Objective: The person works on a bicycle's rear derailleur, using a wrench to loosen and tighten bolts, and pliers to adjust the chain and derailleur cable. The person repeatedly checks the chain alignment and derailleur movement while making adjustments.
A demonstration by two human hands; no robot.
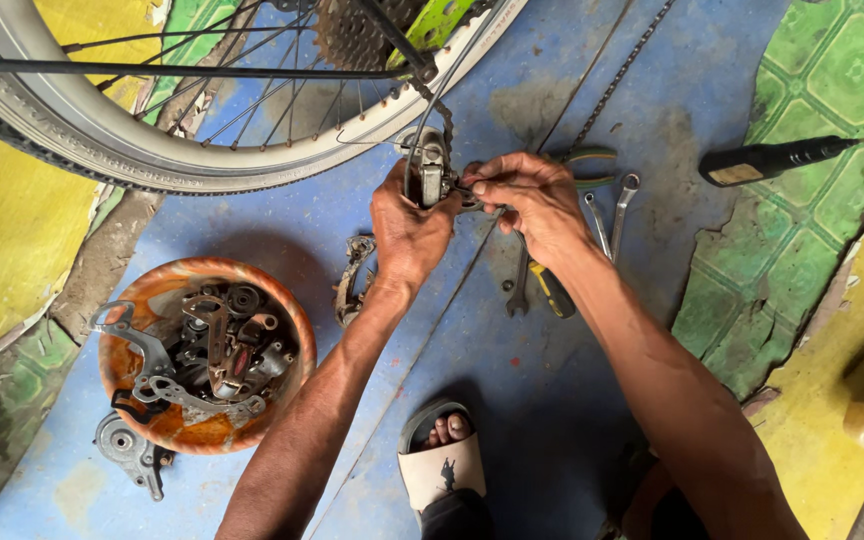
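Single view, head-worn camera: looks steeply down from the person's own head onto a painted floor [552, 400], close enough that both forearms fill the lower frame. Faces forward past the left hand [407, 230] and right hand [532, 200] toward a bicycle wheel [102, 150] cropped at the top edge.

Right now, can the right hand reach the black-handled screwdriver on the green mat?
Probably yes. The right hand is busy at the derailleur, but bare floor lies between it and the screwdriver; nothing blocks the way.
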